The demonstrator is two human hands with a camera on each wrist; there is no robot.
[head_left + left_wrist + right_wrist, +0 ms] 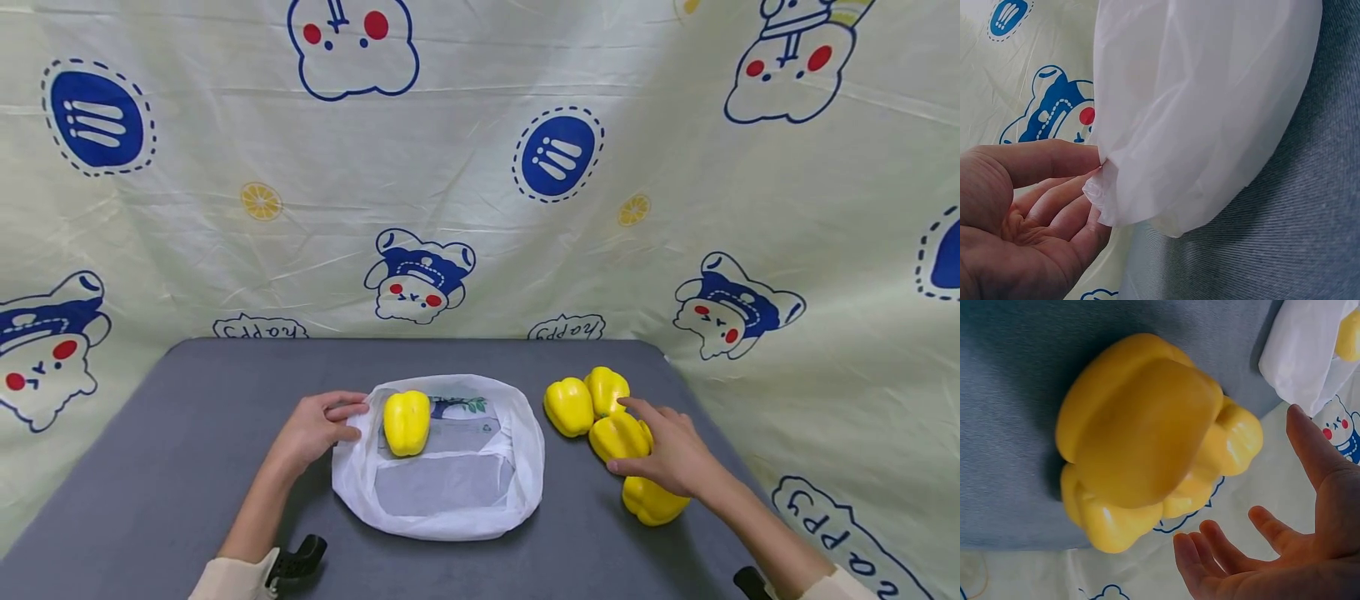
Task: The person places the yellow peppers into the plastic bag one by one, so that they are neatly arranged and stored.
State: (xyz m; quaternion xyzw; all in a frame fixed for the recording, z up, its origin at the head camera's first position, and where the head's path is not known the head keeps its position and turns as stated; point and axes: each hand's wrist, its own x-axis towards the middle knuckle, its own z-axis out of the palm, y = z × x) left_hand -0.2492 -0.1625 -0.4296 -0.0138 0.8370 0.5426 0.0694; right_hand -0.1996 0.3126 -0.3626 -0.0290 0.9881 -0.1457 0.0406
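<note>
- Head view: from where I stand, a white bag (pixel 450 527) sits on the gray bench (pixel 225 417) with its mouth wide; the left grip (pixel 318 429) pinches its edge on the left; the right grip (pixel 675 450) hangs over four yellow peppers (pixel 568 408) on the right, thumb and fingers apart around the middle pepper (pixel 619 435).
- Head view, doing it well: I think the right grip should hug just that pepper by its fat sides, then lift straight up; the peppers sit so close that a sideways pull could roll the others; the skin looks smooth and maybe slippery, so hold it snug but soft.
- Head view, inside the bag: one more yellow pepper (pixel 407 423) is in there, near the left side; there is lots of room beside it; a tree picture (pixel 474 405) shows inside too.
- Left wrist view: thin, wrinkly bag is pinched by the left grip; a light pinch seems best, since a hard tug could tip or rip it; I cannot see what is inside from here.
- Right wrist view: the nearest pepper (pixel 1141 425) looks big, with others behind; the right grip has its fingers spread; I cannot tell if any tip touches a pepper.
</note>
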